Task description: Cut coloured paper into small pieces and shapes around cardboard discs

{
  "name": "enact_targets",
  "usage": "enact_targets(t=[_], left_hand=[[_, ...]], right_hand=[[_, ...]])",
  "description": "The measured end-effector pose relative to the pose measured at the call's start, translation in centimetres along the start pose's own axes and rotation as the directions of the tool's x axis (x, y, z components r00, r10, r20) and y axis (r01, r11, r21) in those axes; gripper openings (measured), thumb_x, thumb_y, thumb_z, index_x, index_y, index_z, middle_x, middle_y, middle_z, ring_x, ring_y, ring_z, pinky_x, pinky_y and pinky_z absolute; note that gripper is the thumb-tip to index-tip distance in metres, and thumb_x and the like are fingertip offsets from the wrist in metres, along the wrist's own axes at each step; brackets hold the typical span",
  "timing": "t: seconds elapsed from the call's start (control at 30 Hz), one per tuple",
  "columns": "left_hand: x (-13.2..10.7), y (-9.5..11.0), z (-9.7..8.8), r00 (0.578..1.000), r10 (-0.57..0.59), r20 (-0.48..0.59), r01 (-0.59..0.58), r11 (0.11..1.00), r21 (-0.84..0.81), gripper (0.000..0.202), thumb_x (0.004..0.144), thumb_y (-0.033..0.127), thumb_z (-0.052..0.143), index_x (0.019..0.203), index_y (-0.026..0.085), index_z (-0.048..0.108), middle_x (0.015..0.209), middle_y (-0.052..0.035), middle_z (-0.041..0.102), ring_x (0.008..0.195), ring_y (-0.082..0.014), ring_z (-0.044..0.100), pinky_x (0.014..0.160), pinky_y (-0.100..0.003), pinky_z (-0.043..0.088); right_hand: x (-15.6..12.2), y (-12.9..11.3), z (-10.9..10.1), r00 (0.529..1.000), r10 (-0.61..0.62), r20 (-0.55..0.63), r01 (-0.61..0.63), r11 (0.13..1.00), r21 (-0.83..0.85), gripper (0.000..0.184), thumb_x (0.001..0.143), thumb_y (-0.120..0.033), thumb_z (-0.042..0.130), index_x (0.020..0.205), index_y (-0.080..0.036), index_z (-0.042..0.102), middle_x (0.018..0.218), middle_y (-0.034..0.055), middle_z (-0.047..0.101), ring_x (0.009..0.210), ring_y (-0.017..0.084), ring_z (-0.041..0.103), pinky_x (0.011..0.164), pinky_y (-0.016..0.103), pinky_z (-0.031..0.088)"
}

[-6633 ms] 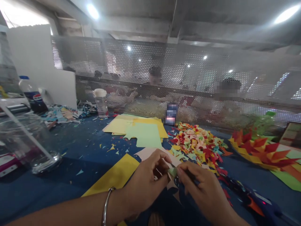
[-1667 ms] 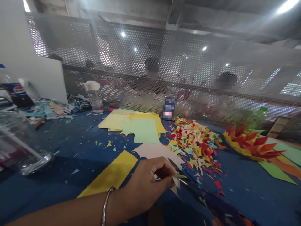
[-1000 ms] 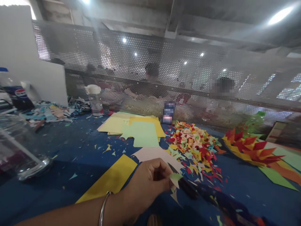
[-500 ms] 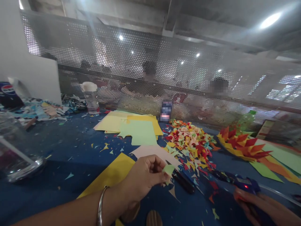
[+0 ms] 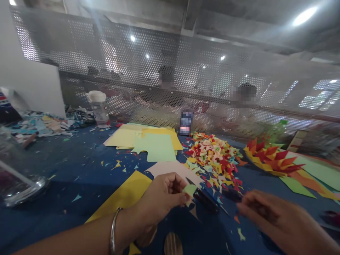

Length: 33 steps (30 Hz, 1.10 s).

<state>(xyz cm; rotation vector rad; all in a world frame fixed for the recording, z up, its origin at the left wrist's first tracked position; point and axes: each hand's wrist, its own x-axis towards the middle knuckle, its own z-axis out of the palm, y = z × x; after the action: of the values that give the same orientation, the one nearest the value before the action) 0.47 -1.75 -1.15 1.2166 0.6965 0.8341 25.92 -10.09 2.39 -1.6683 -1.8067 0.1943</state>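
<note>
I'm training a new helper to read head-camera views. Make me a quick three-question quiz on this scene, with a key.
1. What is the left hand holding? A) a plastic bottle; B) a pale green paper piece; C) a drinking straw.
2. True or false: the left hand's wrist wears a silver bracelet.
3. Fill in: in the picture, the colourful paper heap lies to the ____ of the white-topped cup.

Key: 1 B; 2 true; 3 right.

A white-lidded cup (image 5: pixel 101 114) stands before a grey perforated screen (image 5: pixel 186 72).
</note>
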Motion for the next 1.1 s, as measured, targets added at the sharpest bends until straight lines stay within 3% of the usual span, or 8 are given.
enact_targets(t=[0.07,0.13,0.23,0.33,0.47,1.1], left_hand=[[0.0,-0.1,0.1,1.0,0.009,0.012,-0.009,1.0,0.021,0.023,0.064,0.021,0.077,0.078,0.014,0.059,0.068,0.0015,0.062,0.061,-0.0105,0.054,0.062,-0.025,0.04],[0.0,-0.1,0.0,1.0,0.019,0.003,-0.02,0.999,0.051,0.023,0.063,0.02,0.077,0.078,0.014,0.06,0.068,0.0022,0.061,0.061,-0.0104,0.053,0.061,-0.024,0.039],[0.1,0.1,-0.2,1.0,0.017,-0.021,-0.015,0.996,0.091,0.023,0.061,0.02,0.077,0.075,0.015,0.059,0.066,0.0034,0.06,0.06,-0.0099,0.051,0.059,-0.023,0.038],[0.4,0.2,-0.5,0.999,-0.008,-0.051,0.013,0.994,0.109,0.022,0.061,0.02,0.076,0.073,0.015,0.058,0.063,0.0033,0.06,0.057,-0.0103,0.051,0.057,-0.024,0.037],[0.7,0.0,-0.8,0.998,-0.011,-0.067,0.017,0.996,0.087,0.021,0.061,0.019,0.075,0.074,0.015,0.058,0.063,0.0033,0.059,0.057,-0.0103,0.052,0.058,-0.024,0.039],[0.7,-0.4,-0.2,1.0,0.026,-0.015,-0.024,0.994,0.107,0.017,0.065,0.017,0.072,0.072,0.015,0.057,0.063,0.0035,0.061,0.058,-0.0092,0.054,0.059,-0.024,0.041]], right_hand=[[1.2,-2.7,1.3,0.976,-0.063,0.208,0.072,0.997,-0.038,0.017,0.082,-0.039,0.062,0.075,-0.024,0.063,0.056,-0.0007,0.061,0.046,0.014,0.056,0.044,0.022,0.045],[2.3,-4.6,2.9,0.961,-0.083,0.265,0.101,0.993,-0.055,0.013,0.083,-0.035,0.062,0.086,-0.023,0.062,0.071,0.001,0.066,0.056,0.014,0.059,0.051,0.024,0.047],[3.2,-5.7,4.8,0.934,-0.124,0.335,0.147,0.988,-0.046,0.011,0.085,-0.033,0.062,0.088,-0.023,0.06,0.075,0.0004,0.063,0.06,0.015,0.057,0.053,0.024,0.045],[3.5,-5.5,5.7,0.929,-0.158,0.334,0.179,0.983,-0.033,0.007,0.089,-0.028,0.057,0.085,-0.023,0.06,0.072,-0.0011,0.061,0.059,0.014,0.055,0.052,0.024,0.04],[3.8,-4.9,6.1,0.933,-0.194,0.302,0.209,0.978,-0.017,0.018,0.093,-0.026,0.05,0.08,-0.022,0.06,0.072,-0.0008,0.061,0.062,0.014,0.056,0.056,0.025,0.039],[3.2,-4.1,6.8,0.95,-0.227,0.214,0.213,0.973,0.086,0.018,0.092,-0.028,0.048,0.078,-0.022,0.058,0.068,-0.0011,0.061,0.059,0.014,0.055,0.054,0.024,0.041]])
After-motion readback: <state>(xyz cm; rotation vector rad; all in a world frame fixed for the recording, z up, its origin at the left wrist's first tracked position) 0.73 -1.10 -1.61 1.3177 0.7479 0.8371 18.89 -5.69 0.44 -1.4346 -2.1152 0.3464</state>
